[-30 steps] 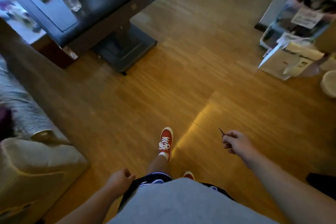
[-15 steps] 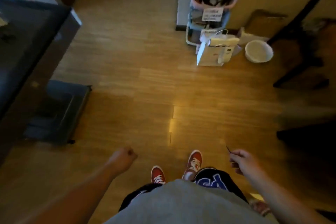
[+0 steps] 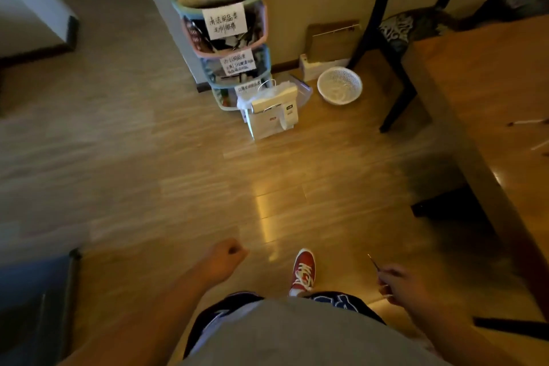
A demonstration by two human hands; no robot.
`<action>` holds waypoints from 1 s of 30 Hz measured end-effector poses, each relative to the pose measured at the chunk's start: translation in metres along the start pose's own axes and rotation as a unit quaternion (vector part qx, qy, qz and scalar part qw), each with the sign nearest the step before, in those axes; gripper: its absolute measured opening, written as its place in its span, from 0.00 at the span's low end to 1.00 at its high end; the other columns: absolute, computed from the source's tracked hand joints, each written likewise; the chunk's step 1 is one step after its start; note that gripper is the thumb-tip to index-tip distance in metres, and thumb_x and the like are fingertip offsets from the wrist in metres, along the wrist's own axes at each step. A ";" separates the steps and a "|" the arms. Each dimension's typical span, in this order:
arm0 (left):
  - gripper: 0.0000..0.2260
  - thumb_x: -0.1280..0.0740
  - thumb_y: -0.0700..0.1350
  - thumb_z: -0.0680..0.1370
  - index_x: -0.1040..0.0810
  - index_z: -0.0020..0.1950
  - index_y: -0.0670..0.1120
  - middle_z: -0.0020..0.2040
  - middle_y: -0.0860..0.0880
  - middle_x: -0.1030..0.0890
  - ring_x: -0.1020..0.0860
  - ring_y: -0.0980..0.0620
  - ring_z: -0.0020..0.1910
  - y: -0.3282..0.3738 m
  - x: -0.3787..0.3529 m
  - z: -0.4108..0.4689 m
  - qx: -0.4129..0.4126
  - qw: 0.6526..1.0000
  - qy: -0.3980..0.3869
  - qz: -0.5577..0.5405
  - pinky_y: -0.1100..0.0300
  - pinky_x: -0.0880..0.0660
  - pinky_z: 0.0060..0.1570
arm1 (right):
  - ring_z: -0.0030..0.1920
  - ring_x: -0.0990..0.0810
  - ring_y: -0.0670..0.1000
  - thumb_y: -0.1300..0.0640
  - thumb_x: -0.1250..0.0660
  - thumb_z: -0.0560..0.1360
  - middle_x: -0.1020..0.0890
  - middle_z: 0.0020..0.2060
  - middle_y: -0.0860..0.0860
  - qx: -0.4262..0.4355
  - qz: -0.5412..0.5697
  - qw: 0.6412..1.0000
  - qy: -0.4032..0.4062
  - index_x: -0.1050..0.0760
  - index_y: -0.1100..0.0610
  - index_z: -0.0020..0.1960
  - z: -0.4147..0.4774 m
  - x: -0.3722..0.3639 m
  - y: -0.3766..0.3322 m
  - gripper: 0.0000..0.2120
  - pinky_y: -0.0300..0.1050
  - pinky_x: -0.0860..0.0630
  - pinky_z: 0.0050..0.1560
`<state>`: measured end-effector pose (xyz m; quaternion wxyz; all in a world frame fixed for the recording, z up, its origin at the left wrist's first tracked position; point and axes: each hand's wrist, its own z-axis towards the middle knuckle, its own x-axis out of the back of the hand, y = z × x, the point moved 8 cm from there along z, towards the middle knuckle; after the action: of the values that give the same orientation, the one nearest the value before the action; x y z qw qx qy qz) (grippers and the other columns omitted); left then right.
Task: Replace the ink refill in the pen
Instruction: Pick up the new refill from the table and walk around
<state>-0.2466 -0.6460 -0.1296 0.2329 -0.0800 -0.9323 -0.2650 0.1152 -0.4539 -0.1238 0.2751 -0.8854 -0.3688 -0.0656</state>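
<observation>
I am standing on a wooden floor. My right hand (image 3: 399,284) at the lower right pinches a thin ink refill (image 3: 373,262), whose tip sticks up and to the left out of the fingers. At the lower middle, my left hand (image 3: 225,257) is curled into a fist with nothing visible in it. On the wooden table (image 3: 463,74) at the right edge lie thin pen parts (image 3: 527,122), too small to make out.
A stack of labelled storage baskets (image 3: 222,27) stands against the wall ahead, with a white paper bag (image 3: 273,116) in front and a white round basket (image 3: 340,85) beside it. A dark chair (image 3: 395,38) stands by the table. A dark bench edge (image 3: 35,300) is at lower left.
The view has swung to the right: the black table left the frame, the baskets and the wooden table came in. My right hand keeps holding the refill; my left hand stays fisted.
</observation>
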 end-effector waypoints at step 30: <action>0.09 0.33 0.49 0.77 0.23 0.40 0.45 0.38 0.50 0.21 0.24 0.54 0.39 0.447 0.053 0.305 -0.233 0.895 -0.174 0.339 0.66 0.32 0.37 | 0.35 0.25 0.53 0.66 0.38 0.78 0.22 0.38 0.59 -0.103 0.339 0.906 0.230 0.23 0.63 0.47 0.070 0.136 -0.142 0.06 0.44 0.29 0.35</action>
<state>-0.2912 -0.1043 -0.1292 0.1178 -0.4879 -0.7858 -0.3614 0.1087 -0.2504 -0.0773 0.2649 -0.9409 0.0361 -0.2081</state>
